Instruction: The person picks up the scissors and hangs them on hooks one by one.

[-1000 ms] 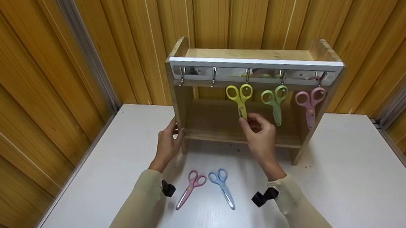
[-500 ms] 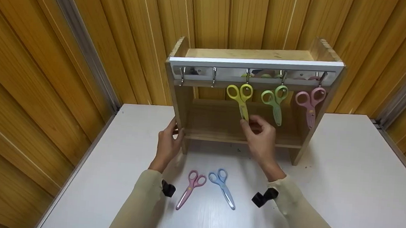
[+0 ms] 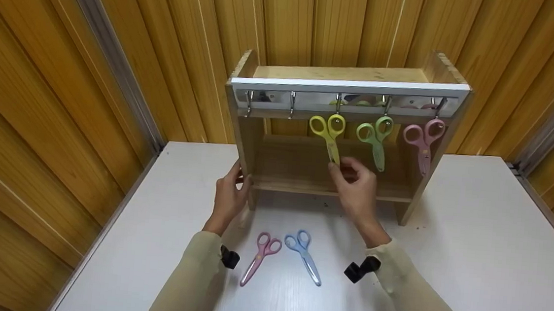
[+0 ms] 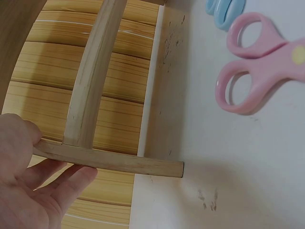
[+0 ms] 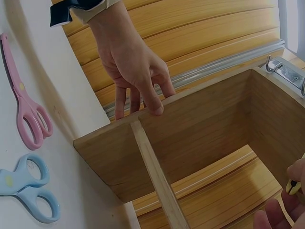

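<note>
Yellow scissors [image 3: 331,139] hang blades-down from the middle hook by their right finger loop. At the blade end, my right hand [image 3: 357,191] pinches them between thumb and fingers; in the right wrist view only a bit of the yellow tip [image 5: 294,187] shows there. My left hand [image 3: 228,198] grips the left side panel of the wooden shelf [image 3: 245,153], thumb on one face and fingers on the other, as the left wrist view confirms. Green scissors [image 3: 377,146] and pink scissors [image 3: 424,150] hang from the two hooks farther right.
Below the shelf, another pair of pink scissors [image 3: 258,260] and blue scissors [image 3: 307,260] lie on the white table [image 3: 161,245]. Two bare hooks [image 3: 291,105] stick out at the left of the metal rail [image 3: 312,85]. Wood-patterned panels [image 3: 287,23] rise behind and beside the table.
The yellow scissors' blade end and my right hand have shifted very slightly to the right since the earliest frame. My left hand keeps its place on the shelf.
</note>
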Demonstrator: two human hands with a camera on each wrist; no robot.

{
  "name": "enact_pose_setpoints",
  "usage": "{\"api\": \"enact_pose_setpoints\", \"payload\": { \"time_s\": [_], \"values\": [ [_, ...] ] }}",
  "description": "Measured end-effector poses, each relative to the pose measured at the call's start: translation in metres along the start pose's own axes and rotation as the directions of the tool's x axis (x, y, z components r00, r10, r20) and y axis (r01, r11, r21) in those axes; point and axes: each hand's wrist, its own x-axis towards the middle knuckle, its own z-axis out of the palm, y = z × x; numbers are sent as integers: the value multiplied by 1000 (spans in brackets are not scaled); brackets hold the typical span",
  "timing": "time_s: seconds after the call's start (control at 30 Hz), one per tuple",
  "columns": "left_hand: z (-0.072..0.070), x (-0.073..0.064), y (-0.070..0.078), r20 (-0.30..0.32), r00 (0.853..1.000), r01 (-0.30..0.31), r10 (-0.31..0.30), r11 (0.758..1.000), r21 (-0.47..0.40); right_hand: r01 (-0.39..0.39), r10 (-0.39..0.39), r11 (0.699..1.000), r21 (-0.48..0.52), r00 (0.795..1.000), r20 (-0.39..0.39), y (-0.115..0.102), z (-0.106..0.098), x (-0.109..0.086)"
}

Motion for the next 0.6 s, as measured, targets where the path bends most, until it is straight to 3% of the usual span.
{"api": "enact_pose_setpoints", "payload": {
  "time_s": [0.23,0.6],
  "values": [
    [1,0,0,-6,1000,-21,21,1000,-4,40,-40,999,22,999,10,13,-3,3],
    [0,-1,0,-6,1000,-25,25,1000,-16,44,-46,998,39,998,38,14,-7,2]
  ]
}}
